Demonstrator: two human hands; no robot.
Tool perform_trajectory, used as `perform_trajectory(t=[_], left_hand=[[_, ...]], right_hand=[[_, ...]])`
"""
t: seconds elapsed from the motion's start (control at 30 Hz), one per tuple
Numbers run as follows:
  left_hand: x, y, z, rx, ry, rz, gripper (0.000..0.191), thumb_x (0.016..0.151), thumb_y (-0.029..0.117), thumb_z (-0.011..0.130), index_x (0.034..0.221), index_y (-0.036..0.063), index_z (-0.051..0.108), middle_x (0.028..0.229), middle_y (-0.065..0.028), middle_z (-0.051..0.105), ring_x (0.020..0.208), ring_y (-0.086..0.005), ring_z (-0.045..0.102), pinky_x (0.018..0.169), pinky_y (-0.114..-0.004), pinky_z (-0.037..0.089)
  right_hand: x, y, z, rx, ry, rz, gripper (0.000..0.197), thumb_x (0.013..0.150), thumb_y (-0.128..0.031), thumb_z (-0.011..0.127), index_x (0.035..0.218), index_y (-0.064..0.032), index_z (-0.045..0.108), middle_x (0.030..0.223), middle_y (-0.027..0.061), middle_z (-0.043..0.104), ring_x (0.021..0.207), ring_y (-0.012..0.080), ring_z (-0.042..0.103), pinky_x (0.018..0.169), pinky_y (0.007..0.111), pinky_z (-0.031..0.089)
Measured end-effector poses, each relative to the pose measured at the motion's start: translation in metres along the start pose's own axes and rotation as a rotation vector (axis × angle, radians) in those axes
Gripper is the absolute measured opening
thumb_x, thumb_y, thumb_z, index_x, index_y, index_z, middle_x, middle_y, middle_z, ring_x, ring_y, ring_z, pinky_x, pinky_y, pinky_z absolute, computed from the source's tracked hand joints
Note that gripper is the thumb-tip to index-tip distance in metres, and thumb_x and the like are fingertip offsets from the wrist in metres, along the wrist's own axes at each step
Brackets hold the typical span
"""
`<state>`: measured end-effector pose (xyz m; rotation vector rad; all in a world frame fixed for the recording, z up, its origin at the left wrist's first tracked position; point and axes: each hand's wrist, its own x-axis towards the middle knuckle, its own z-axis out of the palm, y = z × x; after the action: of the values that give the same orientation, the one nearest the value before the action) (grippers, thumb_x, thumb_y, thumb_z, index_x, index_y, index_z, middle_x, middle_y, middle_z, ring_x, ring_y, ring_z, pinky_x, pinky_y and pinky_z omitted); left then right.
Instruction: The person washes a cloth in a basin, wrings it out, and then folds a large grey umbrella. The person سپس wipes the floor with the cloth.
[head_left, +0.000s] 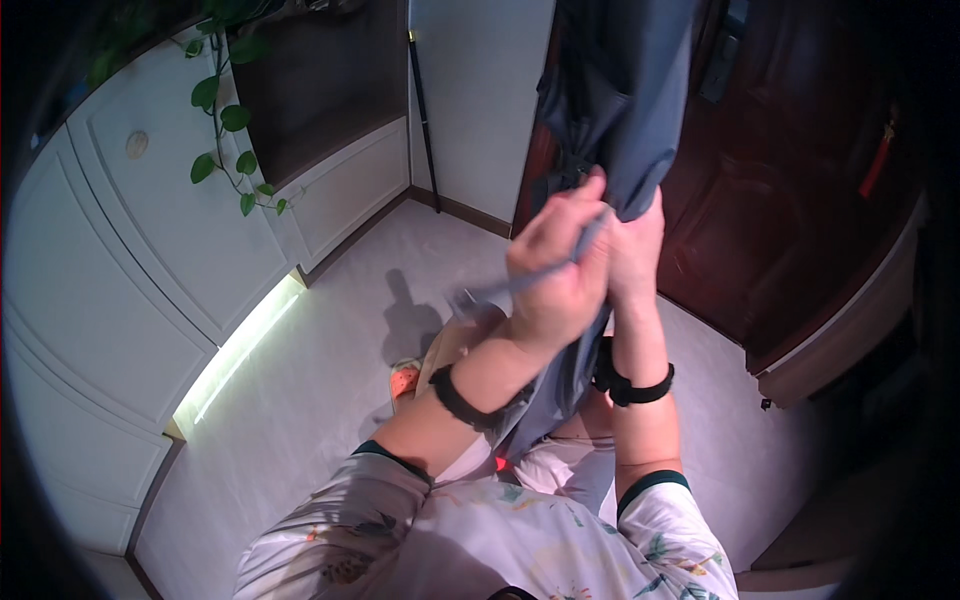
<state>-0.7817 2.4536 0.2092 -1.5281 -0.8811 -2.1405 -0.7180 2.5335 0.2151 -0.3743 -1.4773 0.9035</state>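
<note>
A folded or closed umbrella of grey-blue fabric (649, 97) is held up in front of me, its upper end cut off by the top of the picture. Its cloth also hangs below my hands toward my legs. My right hand (637, 244) is closed around the bunched fabric. Beside it and partly over it, my left hand (559, 266) grips a narrow grey strap (540, 279), whose loose end is blurred and points left. Black bands circle both forearms.
A dark red door (757, 195) stands at the right. White cabinets (150, 217) line the left, with a trailing green vine (235, 118) over them. A thin black pole (424, 120) leans against the far wall. An orange shoe (405, 379) is on the floor.
</note>
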Motion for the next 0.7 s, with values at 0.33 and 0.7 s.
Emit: perform_trajectory(t=[0.33, 0.7], left_hand=[[0.011, -0.001, 0.026, 0.556, -0.018, 0.171, 0.014, 0.065, 0.006, 0.067, 0.079, 0.0086, 0.064, 0.089, -0.0034, 0.062, 0.071, -0.0212, 0.062, 0.061, -0.028, 0.049], [0.025, 0.006, 0.016, 0.640, 0.008, 0.098, 0.007, 0.063, 0.011, 0.068, 0.070, 0.0123, 0.067, 0.089, -0.0004, 0.058, 0.063, -0.0183, 0.059, 0.060, -0.030, 0.047]], right_hand=[[-0.018, 0.012, 0.008, -0.531, 0.062, -0.470, 0.061, 0.084, -0.016, 0.057, 0.133, -0.0023, 0.025, 0.113, 0.0127, 0.050, 0.094, 0.0209, 0.055, 0.084, 0.031, 0.044], [-0.033, -0.001, -0.001, 0.408, -0.171, -0.262, 0.072, 0.076, -0.034, 0.045, 0.136, 0.0006, 0.026, 0.135, 0.0131, 0.036, 0.119, 0.0225, 0.041, 0.102, 0.032, 0.029]])
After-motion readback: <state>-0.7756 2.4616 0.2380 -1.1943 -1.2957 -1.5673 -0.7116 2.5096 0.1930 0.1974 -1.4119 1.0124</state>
